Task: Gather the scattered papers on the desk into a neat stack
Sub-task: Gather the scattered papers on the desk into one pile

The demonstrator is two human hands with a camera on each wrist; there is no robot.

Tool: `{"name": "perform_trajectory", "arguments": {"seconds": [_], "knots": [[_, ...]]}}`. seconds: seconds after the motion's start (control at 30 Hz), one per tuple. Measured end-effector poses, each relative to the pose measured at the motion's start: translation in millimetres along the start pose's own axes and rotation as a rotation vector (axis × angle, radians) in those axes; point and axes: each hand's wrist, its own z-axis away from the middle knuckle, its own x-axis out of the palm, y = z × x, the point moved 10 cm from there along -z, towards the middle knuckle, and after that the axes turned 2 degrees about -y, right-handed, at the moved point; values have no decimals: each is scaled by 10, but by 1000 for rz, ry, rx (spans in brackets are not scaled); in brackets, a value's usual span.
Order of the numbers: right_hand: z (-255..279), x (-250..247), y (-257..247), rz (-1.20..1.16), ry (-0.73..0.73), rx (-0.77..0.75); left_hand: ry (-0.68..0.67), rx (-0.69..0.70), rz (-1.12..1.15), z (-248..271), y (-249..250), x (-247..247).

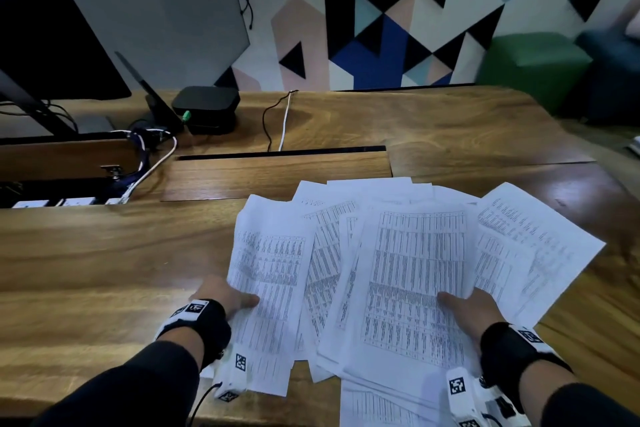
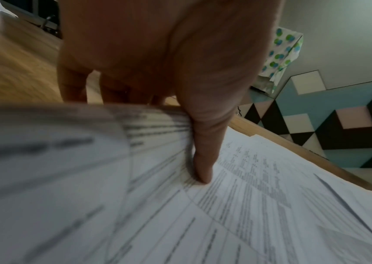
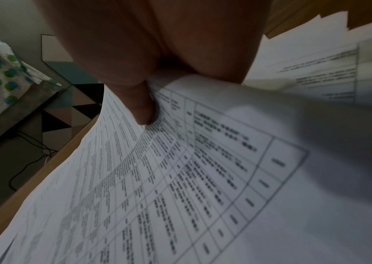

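Several white printed papers lie fanned and overlapping on the wooden desk, near its front right. My left hand pinches the leftmost sheet at its left edge, thumb on top and fingers underneath. In the left wrist view the thumb presses on that sheet. My right hand pinches the top middle sheet at its right edge, thumb on top. The right wrist view shows the thumb on the curved sheet, with the other fingers hidden beneath it.
A monitor stands at the back left beside a black box and loose cables. A cable hatch lies just behind the papers. Green and dark stools stand past the desk's right end.
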Motion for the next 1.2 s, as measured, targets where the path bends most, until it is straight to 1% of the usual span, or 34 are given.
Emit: {"name": "perform_trajectory", "arguments": {"seconds": [0.1, 0.17, 0.27, 0.3, 0.37, 0.47, 0.53, 0.6, 0.7, 0.77, 0.87, 0.97, 1.07, 1.2], "knots": [[0, 0, 12, 7, 3, 3, -9, 26, 123, 87, 82, 61], [-3, 10, 29, 3, -2, 5, -17, 49, 255, 134, 124, 129], [15, 19, 23, 6, -17, 3, -95, 59, 464, 198, 159, 265], [19, 23, 23, 5, -23, 3, -94, 62, 490, 186, 150, 271], [25, 24, 27, 3, -30, 5, -64, 66, 473, 128, 133, 257], [21, 36, 45, 9, -35, 13, 43, 92, 314, 115, 149, 223], [30, 51, 36, 14, -45, 12, 71, 97, 322, 127, 166, 263], [36, 58, 23, 23, -49, 9, 30, 94, 423, 182, 195, 343], [53, 60, 2, 36, -62, 10, -81, 127, 595, 314, 303, 386], [64, 56, -4, 47, -70, 12, -125, 199, 649, 465, 438, 266], [68, 63, -10, 78, -80, 5, -48, 339, 655, 675, 569, -172], [40, 72, 2, 86, -88, 3, -43, 493, 690, 993, 691, -605], [41, 73, 1, 89, -95, 4, -113, 592, 739, 1350, 807, -920], [45, 59, -20, 94, -90, 8, -171, 671, 970, 1613, 932, -1148]]}}
